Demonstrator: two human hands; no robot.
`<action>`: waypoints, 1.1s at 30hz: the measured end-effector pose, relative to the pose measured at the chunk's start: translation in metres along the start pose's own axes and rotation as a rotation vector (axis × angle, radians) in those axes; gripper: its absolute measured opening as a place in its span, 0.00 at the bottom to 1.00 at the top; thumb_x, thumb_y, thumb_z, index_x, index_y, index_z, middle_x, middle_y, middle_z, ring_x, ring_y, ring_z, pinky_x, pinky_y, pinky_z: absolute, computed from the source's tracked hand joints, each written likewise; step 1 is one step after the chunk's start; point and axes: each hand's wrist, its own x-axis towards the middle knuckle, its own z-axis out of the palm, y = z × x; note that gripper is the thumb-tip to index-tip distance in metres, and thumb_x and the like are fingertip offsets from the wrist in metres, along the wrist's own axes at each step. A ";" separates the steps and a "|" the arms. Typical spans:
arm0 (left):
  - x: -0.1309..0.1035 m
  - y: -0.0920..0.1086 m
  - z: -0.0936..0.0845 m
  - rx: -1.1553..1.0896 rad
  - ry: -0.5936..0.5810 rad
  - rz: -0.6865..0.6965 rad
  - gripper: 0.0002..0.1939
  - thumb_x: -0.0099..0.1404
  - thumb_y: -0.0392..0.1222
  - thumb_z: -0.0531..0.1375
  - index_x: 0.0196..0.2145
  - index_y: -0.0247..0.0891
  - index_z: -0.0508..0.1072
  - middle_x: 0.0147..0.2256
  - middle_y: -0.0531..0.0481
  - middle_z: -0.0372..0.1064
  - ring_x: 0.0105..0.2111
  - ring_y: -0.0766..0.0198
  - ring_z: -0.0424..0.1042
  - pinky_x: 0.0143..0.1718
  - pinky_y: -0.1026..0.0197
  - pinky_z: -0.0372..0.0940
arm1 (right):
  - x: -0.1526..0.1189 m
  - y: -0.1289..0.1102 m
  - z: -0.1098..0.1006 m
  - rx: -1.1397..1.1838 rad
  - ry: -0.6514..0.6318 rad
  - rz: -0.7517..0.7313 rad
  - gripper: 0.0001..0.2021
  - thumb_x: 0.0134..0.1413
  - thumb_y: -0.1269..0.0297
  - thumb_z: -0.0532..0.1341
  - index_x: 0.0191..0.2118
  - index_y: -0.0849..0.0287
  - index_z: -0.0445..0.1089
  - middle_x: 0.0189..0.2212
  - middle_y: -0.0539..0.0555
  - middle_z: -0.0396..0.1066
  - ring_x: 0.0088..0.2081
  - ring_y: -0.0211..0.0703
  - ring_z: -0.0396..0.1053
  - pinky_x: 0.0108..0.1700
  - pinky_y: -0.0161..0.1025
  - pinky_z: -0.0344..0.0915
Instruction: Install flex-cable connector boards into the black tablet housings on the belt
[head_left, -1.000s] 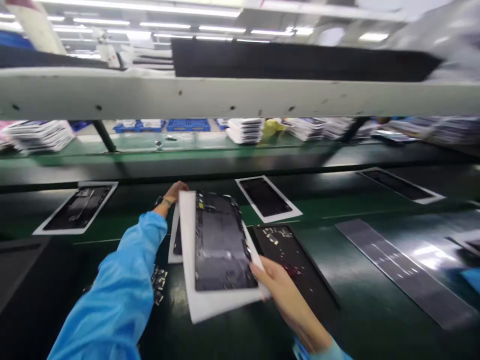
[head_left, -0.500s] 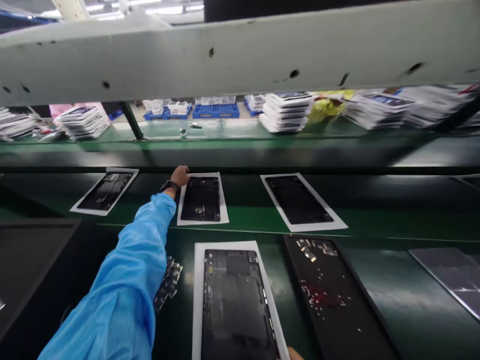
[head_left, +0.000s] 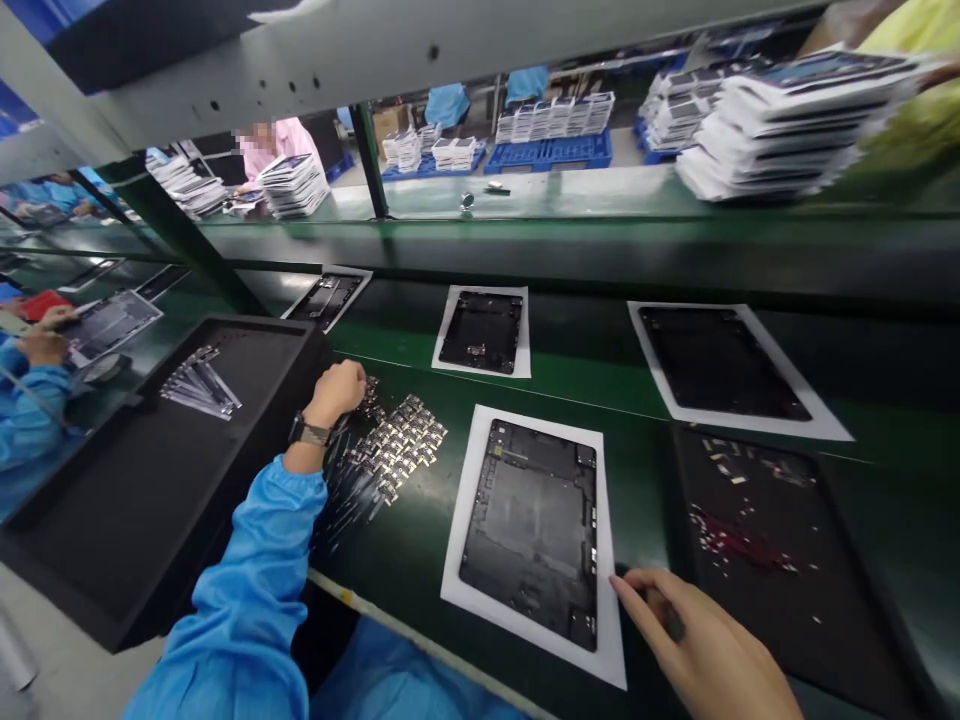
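Observation:
A dark tablet back housing (head_left: 536, 525) lies on a white sheet (head_left: 469, 530) on the green bench in front of me. My right hand (head_left: 705, 645) rests beside the sheet's near right corner, fingers loosely curled, holding nothing that I can see. My left hand (head_left: 341, 392), with a wristwatch and blue sleeve, is closed over a pile of small metal flex parts (head_left: 394, 455) left of the sheet. Whether it grips a part is hidden.
A large black tray (head_left: 142, 480) with a few parts stands at my left. A black mat (head_left: 780, 540) with small bits lies at right. Three more housings on white sheets (head_left: 481, 330) ride the belt behind. Stacks (head_left: 780, 120) fill the far shelf. Other people work at left.
My left hand let go of the housing it set on the belt and drew back to the pile of small parts. The view swung left and down; my right hand came into view.

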 end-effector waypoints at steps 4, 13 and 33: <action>-0.025 -0.022 0.030 0.094 -0.022 -0.065 0.08 0.60 0.37 0.62 0.38 0.38 0.79 0.41 0.38 0.77 0.44 0.46 0.75 0.46 0.52 0.66 | -0.006 0.001 0.010 0.104 0.040 -0.217 0.18 0.60 0.45 0.54 0.35 0.50 0.74 0.28 0.57 0.74 0.32 0.53 0.75 0.35 0.45 0.70; -0.021 -0.026 0.036 0.094 -0.007 0.071 0.10 0.61 0.38 0.61 0.41 0.37 0.77 0.45 0.41 0.75 0.46 0.53 0.73 0.49 0.58 0.66 | -0.019 -0.004 0.019 0.111 0.128 -0.255 0.12 0.65 0.57 0.54 0.39 0.56 0.73 0.30 0.56 0.72 0.36 0.50 0.70 0.40 0.45 0.67; -0.063 0.005 -0.046 0.187 0.117 0.063 0.15 0.63 0.41 0.56 0.44 0.35 0.76 0.37 0.49 0.75 0.39 0.56 0.70 0.41 0.61 0.60 | -0.021 -0.011 0.011 -0.248 -0.071 -0.446 0.09 0.63 0.71 0.58 0.47 0.61 0.71 0.36 0.58 0.71 0.37 0.50 0.67 0.38 0.44 0.65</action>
